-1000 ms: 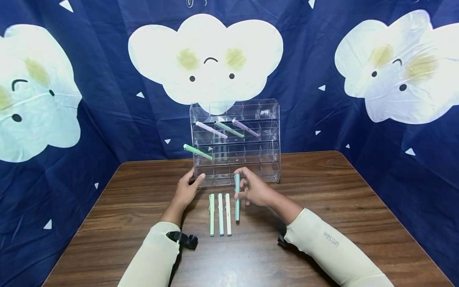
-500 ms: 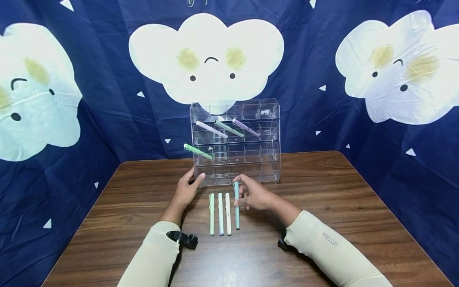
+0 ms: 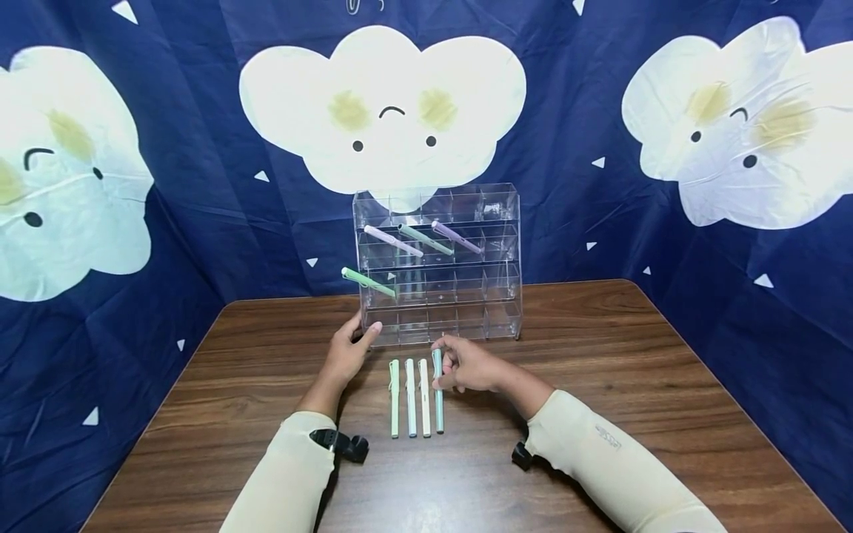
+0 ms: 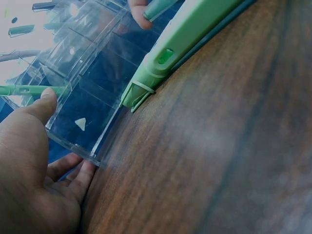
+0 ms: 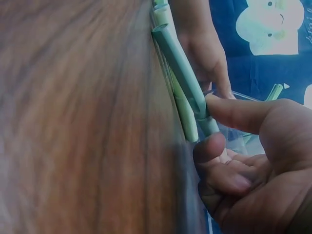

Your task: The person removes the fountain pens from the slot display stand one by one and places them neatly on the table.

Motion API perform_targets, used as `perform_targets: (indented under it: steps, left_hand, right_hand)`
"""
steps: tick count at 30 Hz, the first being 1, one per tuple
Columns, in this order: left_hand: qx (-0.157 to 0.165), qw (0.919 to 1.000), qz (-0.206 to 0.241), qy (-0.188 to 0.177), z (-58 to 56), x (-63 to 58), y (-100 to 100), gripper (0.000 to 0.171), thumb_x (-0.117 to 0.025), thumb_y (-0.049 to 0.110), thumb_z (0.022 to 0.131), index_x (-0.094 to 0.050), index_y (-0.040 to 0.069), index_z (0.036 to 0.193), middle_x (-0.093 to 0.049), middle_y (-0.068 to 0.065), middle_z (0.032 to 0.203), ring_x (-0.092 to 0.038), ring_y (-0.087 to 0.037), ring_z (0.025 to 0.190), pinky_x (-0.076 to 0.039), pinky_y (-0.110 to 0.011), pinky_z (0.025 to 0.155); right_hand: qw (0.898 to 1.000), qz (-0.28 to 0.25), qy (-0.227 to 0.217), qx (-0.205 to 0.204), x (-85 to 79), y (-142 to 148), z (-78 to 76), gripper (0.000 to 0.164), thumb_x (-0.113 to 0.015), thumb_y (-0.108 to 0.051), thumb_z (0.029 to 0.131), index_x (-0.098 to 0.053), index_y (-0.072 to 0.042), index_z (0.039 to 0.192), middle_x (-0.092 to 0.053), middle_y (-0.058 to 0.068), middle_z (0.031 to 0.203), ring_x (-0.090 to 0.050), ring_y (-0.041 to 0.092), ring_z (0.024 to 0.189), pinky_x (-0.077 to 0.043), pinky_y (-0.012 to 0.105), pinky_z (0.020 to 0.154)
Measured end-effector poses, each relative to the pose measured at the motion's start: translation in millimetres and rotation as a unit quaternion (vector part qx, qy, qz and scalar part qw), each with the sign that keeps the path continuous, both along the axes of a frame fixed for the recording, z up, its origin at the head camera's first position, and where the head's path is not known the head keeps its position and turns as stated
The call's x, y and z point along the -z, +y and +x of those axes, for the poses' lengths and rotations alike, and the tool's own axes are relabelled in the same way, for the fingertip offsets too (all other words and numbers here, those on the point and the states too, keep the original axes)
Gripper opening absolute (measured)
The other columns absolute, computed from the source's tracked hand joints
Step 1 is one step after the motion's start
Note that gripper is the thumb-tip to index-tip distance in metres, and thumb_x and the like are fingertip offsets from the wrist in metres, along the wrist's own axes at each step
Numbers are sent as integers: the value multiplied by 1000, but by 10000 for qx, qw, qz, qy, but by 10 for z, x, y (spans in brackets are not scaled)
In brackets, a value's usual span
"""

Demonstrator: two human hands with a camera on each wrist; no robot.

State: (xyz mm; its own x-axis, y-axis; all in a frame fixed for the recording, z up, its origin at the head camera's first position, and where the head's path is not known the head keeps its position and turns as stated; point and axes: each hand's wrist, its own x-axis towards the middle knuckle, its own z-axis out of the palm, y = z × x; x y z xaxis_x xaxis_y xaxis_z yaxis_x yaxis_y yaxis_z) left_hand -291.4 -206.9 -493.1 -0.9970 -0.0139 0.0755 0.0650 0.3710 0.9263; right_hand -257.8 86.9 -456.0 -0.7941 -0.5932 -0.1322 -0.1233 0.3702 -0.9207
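Note:
My right hand (image 3: 472, 366) pinches a light blue pen (image 3: 439, 411) between thumb and fingers, low over the table. To the pen's left, a cream pen (image 3: 425, 403), a pale blue-white pen (image 3: 410, 403) and a light green pen (image 3: 395, 403) lie side by side. In the right wrist view the held pen (image 5: 183, 66) is tilted close against the row. My left hand (image 3: 346, 357) grips the lower left corner of a clear tiered pen rack (image 3: 440, 314), thumb in front and fingers at its side. The left wrist view shows that thumb near the rack's green pen (image 4: 29, 90).
Several pens lean in the rack's compartments: a pale lilac pen (image 3: 393, 241), a dark green pen (image 3: 426, 240), a purple pen (image 3: 457, 237) and a bright green pen (image 3: 368, 282). A blue cloud-print curtain (image 3: 566, 222) surrounds the wooden table (image 3: 600, 355) behind and at both sides.
My right hand has brought the light blue pen down toward the front and slightly left, closer to the cream pen. The left hand and rack have stayed put.

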Motion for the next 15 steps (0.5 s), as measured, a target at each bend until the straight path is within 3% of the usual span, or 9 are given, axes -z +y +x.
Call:
perform_targets:
  steps: [6,15]
  left_hand:
    - [26,10000,-17,20,-7,15,-6,76,-66,51,109,-32,30,174,-47,-22,170,-53,-42,152,-51,-59,119]
    - [68,10000,-22,20,6,21,-26,77,-66,53,108,-32,30,174,-44,-21,172,-51,-43,154,-49,-60,121]
  right_hand:
    - [9996,-92,-280,-32,90,-4,-32,77,-85,-1,90,-45,7,156,-59,2,80,-51,13,55,-47,25,57]
    - [9995,-119,-273,57,180,-20,-47,78,-86,-1,88,-47,10,154,-60,1,78,-50,12,53,-47,25,54]
